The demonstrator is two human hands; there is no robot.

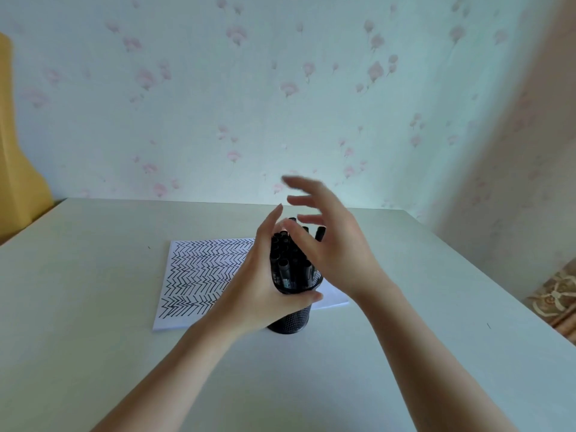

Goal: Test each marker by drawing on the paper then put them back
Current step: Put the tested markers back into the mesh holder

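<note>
A black mesh pen holder stands on the table in front of the paper, filled with several black markers. My left hand holds the holder from its left side: the thumb wraps across the front of the rim and the fingers lie straight up along the markers. My right hand hovers over the marker tops with its fingers spread and blurred, its thumb at the caps, holding nothing. The white paper behind the holder is covered with rows of black zigzag strokes; its right part is hidden by my hands.
The pale table runs back to a flowered wall. A yellow object stands past the table's left edge. A patterned cloth lies beyond the right edge.
</note>
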